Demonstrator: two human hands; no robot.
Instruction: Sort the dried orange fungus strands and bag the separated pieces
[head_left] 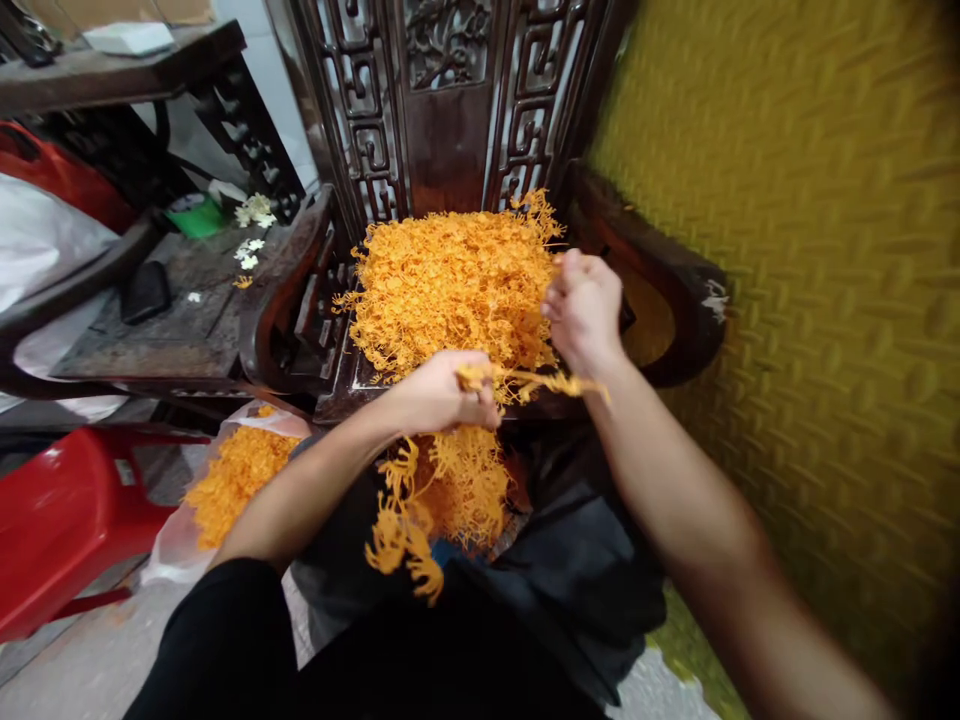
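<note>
A big heap of orange, curly plastic pieces that look like artificial flower sprigs (pixel 457 280) covers the seat of a dark carved wooden chair (pixel 446 140). In front of it, my left hand (pixel 446 390) is closed round an orange sprig (pixel 540 380), whose stem sticks out to the right. Curled orange ends (pixel 405 530) hang below that hand. My right hand (pixel 585 305) is raised at the heap's right edge, its fingers pinched together. A bit of orange shows at its fingertips, but I cannot tell whether it is held. More orange pieces (pixel 469 485) lie between my legs.
A plastic bag of orange pieces (pixel 244 480) stands at the left, beside a red plastic chair (pixel 67 510). A second wooden seat (pixel 180 335) carries a dark phone-like object (pixel 145 292), a green container (pixel 196 215) and white flowers (pixel 255 210). A yellow textured surface (pixel 810 300) rises at the right.
</note>
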